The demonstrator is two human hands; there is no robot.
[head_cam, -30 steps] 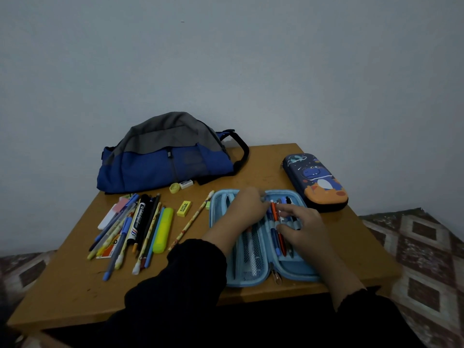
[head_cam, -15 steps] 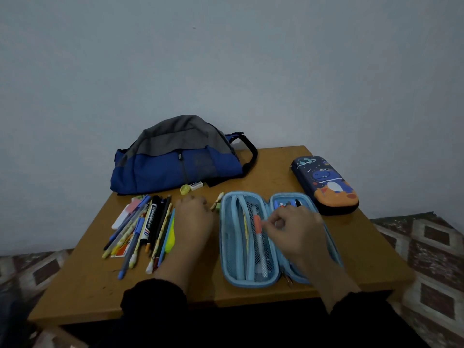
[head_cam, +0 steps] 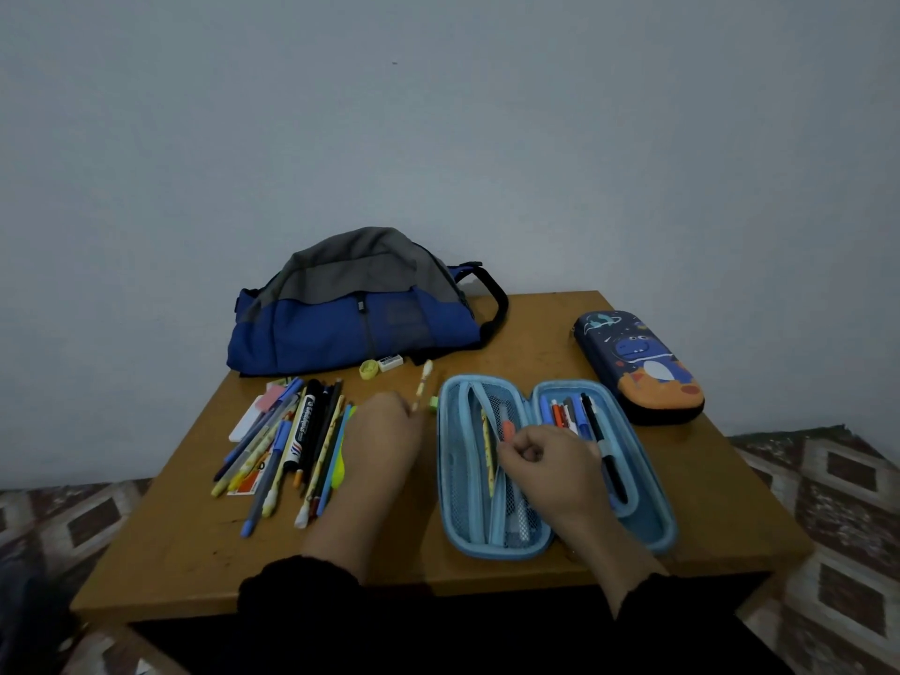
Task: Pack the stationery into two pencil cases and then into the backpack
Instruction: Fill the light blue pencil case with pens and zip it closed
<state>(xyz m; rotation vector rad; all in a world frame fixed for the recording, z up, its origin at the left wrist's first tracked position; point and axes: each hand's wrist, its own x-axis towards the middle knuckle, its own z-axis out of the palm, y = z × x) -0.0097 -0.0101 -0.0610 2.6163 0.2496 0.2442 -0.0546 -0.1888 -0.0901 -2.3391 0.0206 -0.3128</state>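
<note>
Left hand [head_cam: 384,431]: reaching over the loose stationery, knuckles up; cannot tell whether fingers are gripping anything.
Right hand [head_cam: 545,460]: curling fingers over the open blue pencil case [head_cam: 647,484], apparently pinching something small at the mesh pocket.
Loose pens and pencils [head_cam: 292,440]: lying fanned just left of the open case, still waiting to be packed.
Handling: likely light, stiff, prone to rolling; pinching several mid-barrel looking easiest.
Dinosaur pencil case [head_cam: 643,367]: sitting zipped at the far right.
Backpack [head_cam: 360,314]: slumping soft against the wall, appearing closed.
Surface: resting on a small wooden table [head_cam: 535,343].
Room: showing a plain pale wall and patterned floor.
</note>
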